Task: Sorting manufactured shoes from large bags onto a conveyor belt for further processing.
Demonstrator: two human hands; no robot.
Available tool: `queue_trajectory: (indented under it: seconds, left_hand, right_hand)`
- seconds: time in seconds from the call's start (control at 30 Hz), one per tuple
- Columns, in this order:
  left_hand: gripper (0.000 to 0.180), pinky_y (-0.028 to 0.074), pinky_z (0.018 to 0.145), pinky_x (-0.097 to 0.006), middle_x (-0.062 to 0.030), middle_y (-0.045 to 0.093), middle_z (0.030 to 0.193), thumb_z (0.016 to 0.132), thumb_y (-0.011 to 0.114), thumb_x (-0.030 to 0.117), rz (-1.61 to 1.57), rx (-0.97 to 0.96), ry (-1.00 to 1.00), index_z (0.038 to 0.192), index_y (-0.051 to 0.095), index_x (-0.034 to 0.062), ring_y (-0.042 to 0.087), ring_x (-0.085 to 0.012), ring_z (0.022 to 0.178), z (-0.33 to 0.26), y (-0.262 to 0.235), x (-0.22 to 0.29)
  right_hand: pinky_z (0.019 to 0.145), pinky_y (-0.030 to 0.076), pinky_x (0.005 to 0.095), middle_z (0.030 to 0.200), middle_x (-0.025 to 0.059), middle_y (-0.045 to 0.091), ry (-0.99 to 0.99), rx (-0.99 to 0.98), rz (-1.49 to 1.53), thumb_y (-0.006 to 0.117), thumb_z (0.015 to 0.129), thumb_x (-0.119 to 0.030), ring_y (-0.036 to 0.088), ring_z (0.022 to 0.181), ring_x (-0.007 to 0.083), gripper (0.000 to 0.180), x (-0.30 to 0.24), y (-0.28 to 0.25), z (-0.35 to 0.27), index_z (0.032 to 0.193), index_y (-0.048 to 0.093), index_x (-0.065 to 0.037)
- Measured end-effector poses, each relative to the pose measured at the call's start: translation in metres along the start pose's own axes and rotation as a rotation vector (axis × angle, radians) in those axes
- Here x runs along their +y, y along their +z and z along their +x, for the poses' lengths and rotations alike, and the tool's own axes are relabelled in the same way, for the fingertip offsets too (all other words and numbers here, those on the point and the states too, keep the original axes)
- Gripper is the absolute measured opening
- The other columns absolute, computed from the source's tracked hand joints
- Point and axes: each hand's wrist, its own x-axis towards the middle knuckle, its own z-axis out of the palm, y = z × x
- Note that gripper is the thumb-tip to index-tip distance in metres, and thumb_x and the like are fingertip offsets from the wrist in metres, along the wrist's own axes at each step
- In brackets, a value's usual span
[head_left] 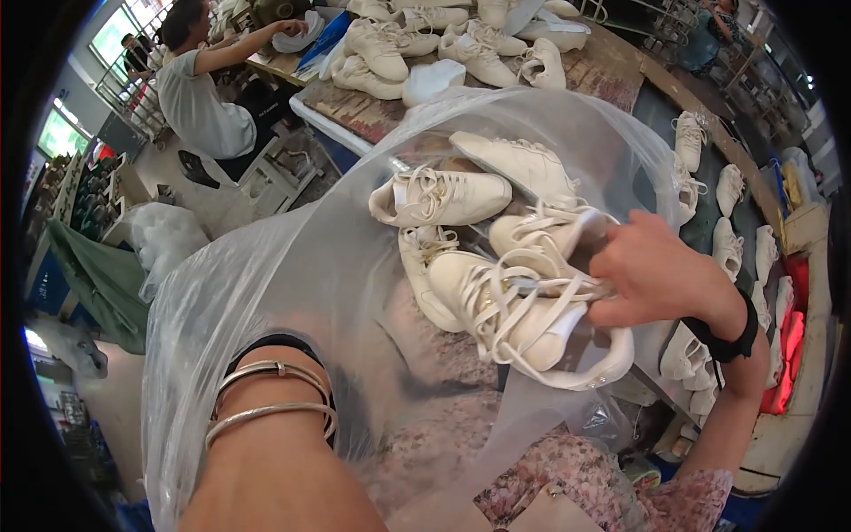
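My right hand [656, 270] is closed on a pair of cream lace-up sneakers [470, 293], gripping them at the heel and collar side, their long laces loose. They are at the mouth of a large clear plastic bag [230, 275], over my lap. Just beyond them, other cream sneakers lie together: one on its side [452, 197], one farther back [523, 164] and one partly covered [417, 266]. My left forearm [275, 452], with metal bangles at the wrist, reaches in at the bag's left part. Plastic and a dark band hide that hand, so its fingers do not show.
Ahead, a worn worktable [594, 75] bears a heap of cream sneakers [381, 49]. More sneakers [729, 248] stand in rows on a dark surface at right, beside a red cloth [784, 355]. A seated co-worker [199, 111] reaches over the table at the far left.
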Motion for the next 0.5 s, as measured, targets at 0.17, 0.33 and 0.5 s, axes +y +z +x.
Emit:
queue_trajectory:
  seconds: [0.17,0.33,0.5]
  left_hand:
    - [0.022,0.042,0.05,-0.038,-0.0111,0.052,0.056,0.082,0.045,0.009,-0.072,0.202,-0.132,0.065,0.057,0.0022,0.055,-0.0262,0.053,-0.013,0.036,0.032]
    - [0.022,0.043,0.05,-0.038,-0.0115,0.053,0.056,0.082,0.046,0.01,-0.249,0.101,-0.215,0.064,0.057,0.0022,0.056,-0.0267,0.053,-0.013,0.024,0.034]
    - [0.024,0.043,0.05,-0.038,-0.0114,0.054,0.056,0.083,0.045,0.011,0.172,0.315,-0.039,0.064,0.057,0.0027,0.056,-0.0261,0.053,-0.02,0.018,0.009]
  right_hand:
    - [0.062,0.034,0.0374,0.05,0.0118,0.049,-0.077,0.037,-0.119,0.062,0.058,-0.034,0.052,0.061,0.0285,0.03,-0.011,-0.001,0.02,0.055,0.058,-0.004]
    - [0.064,0.036,0.037,0.051,0.0108,0.051,-0.106,0.043,-0.176,0.063,0.058,-0.034,0.053,0.062,0.0281,0.03,-0.01,0.004,0.038,0.055,0.059,-0.004]
    - [0.071,0.041,0.0369,0.058,0.0119,0.058,-0.116,-0.248,-0.027,0.062,0.062,-0.038,0.058,0.068,0.0281,0.032,0.001,0.033,0.043,0.064,0.064,-0.006]
